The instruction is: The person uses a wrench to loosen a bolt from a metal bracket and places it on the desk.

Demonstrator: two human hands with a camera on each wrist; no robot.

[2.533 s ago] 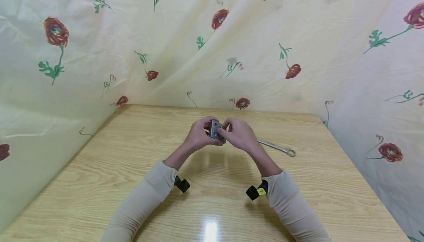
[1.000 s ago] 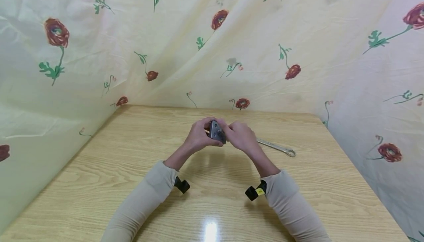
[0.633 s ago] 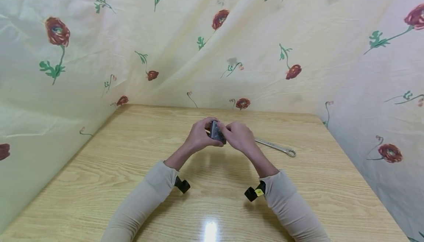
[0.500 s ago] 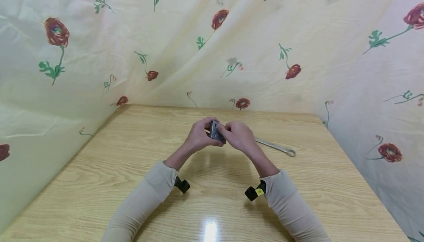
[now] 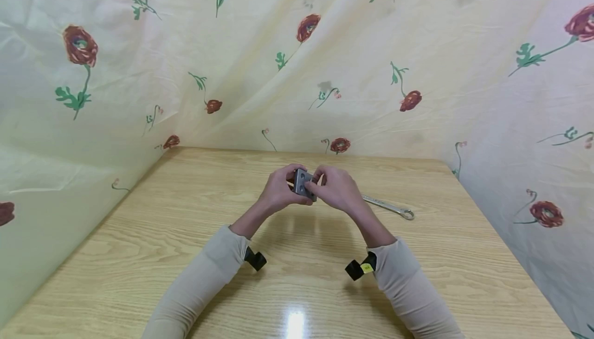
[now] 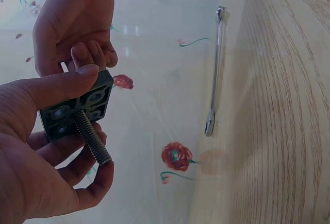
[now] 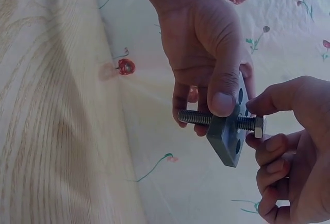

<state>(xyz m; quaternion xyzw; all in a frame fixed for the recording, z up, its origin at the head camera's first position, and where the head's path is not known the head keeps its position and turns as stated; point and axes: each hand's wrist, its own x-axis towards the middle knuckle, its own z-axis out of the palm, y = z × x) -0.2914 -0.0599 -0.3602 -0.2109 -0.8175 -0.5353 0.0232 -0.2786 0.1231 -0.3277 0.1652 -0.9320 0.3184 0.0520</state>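
Observation:
My left hand grips a square grey plate with several holes by its edges, up off the table. Through the plate's middle runs a long hex bolt; its threaded end sticks out on the left-hand side. A fingertip of the left hand lies by that end in the left wrist view. In the right wrist view my right hand has thumb and forefinger at the hex head, pinching it, its other fingers curled. Some thread shows between head and plate. The plate's underside is ribbed, partly hidden by the left thumb.
A combination wrench lies on the wooden table, right of the right hand. Flower-patterned cloth hangs behind and at both sides. Small black cameras sit on both wrists.
Right thumb has swung down from the plate's upper part to near its middle, and the right wrist has turned slightly outward. Left hand and plate have hardly moved; the wrench stays put.

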